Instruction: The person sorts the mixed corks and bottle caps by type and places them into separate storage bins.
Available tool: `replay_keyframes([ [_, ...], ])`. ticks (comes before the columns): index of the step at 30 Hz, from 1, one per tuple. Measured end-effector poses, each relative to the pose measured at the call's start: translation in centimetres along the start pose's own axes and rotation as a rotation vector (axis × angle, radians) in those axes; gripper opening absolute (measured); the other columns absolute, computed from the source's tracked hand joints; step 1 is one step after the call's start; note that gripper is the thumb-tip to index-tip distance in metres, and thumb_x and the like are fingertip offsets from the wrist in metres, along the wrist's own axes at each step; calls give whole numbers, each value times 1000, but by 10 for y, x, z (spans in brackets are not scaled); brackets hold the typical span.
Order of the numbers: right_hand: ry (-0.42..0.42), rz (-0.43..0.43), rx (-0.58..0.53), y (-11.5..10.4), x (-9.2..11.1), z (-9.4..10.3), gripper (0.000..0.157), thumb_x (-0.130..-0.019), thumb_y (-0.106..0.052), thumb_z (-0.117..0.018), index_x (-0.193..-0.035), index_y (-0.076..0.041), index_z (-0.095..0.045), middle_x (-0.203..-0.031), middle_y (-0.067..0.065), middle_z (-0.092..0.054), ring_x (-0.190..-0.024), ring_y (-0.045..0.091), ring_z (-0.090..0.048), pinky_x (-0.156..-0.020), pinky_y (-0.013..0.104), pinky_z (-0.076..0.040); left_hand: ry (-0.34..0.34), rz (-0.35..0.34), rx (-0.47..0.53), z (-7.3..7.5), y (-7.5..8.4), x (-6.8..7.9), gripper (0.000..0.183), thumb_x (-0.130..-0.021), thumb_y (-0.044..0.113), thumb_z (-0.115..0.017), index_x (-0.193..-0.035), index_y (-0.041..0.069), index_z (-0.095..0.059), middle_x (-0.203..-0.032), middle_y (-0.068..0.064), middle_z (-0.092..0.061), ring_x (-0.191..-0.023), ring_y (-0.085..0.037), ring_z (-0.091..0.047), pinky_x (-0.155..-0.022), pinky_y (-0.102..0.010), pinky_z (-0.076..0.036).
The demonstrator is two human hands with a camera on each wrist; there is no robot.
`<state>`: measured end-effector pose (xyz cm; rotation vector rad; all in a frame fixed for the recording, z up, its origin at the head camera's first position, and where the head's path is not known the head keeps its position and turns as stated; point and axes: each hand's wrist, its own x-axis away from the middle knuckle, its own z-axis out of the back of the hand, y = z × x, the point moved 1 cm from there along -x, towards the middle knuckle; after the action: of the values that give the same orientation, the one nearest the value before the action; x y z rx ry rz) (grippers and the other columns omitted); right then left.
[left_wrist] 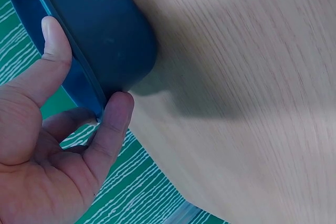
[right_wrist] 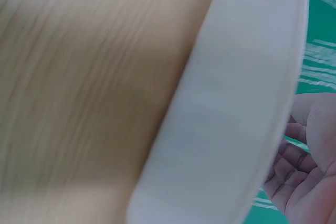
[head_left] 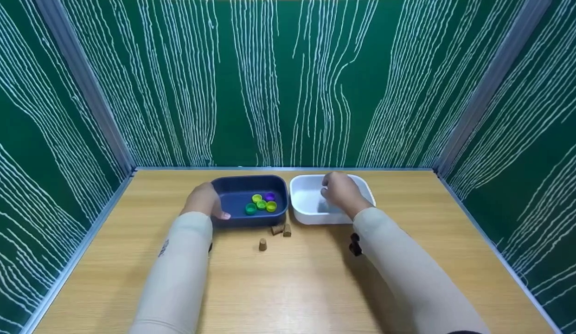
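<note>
My left hand [head_left: 203, 200] holds the left end of a dark blue bin [head_left: 227, 185]; in the left wrist view its thumb lies over the rim and other fingers touch the corner. Several small round caps, such as a purple cap [head_left: 269, 196] and a dark green cap [head_left: 251, 209], lie in the bin's right half. My right hand [head_left: 344, 192] is over the white bin [head_left: 325, 218], fingers loosely bent. The right wrist view shows nothing in its palm; the white bin's wall [right_wrist: 210, 114] hides some of the fingertips.
In front of the bins, a cork [head_left: 263, 244] stands on the wooden table [head_left: 278, 287]. Two more cork pieces, one a cork piece [head_left: 287, 230], lie close to the blue bin's front wall. Green panels with white lines [head_left: 288, 93] enclose the table.
</note>
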<state>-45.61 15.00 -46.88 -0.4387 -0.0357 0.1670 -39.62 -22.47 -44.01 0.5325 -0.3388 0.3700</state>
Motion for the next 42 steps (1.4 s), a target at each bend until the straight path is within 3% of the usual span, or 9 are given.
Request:
replay_keyframes([
  [6,51,92,-14,-29,10,3,32,-107,-17,-73,-134,-2,-80,-135,17,-81,-130,37,-76,-112,55,-65,5,-9,11,2,-1,4,108,-95,21,-95,-175,-7,-27,-176,-31,-42,-162,-46,-45,-140,-61,-35],
  [14,117,282,42,-66,32,-6,28,-104,-20,-74,-124,-3,-84,-120,13,-86,-116,33,-82,-104,51,-68,3,-49,-1,2,-2,11,109,-96,21,-95,-174,-10,-26,-176,-33,-42,-164,-48,-43,-140,-60,-34],
  [19,112,304,74,-90,50,-14,23,-105,-23,-76,-119,-8,-85,-110,8,-86,-101,25,-80,-96,45,-70,5,-57,-11,2,-1,10,108,-96,21,-95,-173,-11,-27,-174,-34,-43,-164,-49,-44,-140,-59,-34],
  [28,14,426,79,-118,79,-36,14,-103,-25,-78,-103,-11,-82,-93,2,-80,-81,17,-69,-78,40,-65,2,-19,-11,-1,-1,4,110,-93,21,-97,-174,-9,-28,-173,-31,-45,-157,-46,-48,-139,-60,-37],
  [33,-36,488,115,-124,85,-49,17,-104,-30,-82,-103,-12,-84,-92,1,-79,-78,14,-65,-73,35,-62,5,-23,-3,0,-1,6,109,-93,19,-97,-173,-10,-28,-172,-32,-46,-157,-46,-49,-139,-60,-37],
  [37,-112,494,105,-127,88,-60,20,-103,-28,-84,-115,-12,-87,-103,3,-85,-82,12,-68,-78,31,-66,2,-33,-4,1,0,8,108,-94,20,-97,-172,-11,-28,-172,-33,-46,-159,-47,-48,-139,-60,-36],
  [42,-189,488,108,-131,92,-71,33,-103,-29,-86,-129,-10,-85,-120,7,-87,-93,15,-74,-91,35,-70,0,-49,-12,2,2,13,108,-94,20,-97,-172,-11,-29,-171,-33,-46,-157,-47,-49,-139,-60,-37],
])
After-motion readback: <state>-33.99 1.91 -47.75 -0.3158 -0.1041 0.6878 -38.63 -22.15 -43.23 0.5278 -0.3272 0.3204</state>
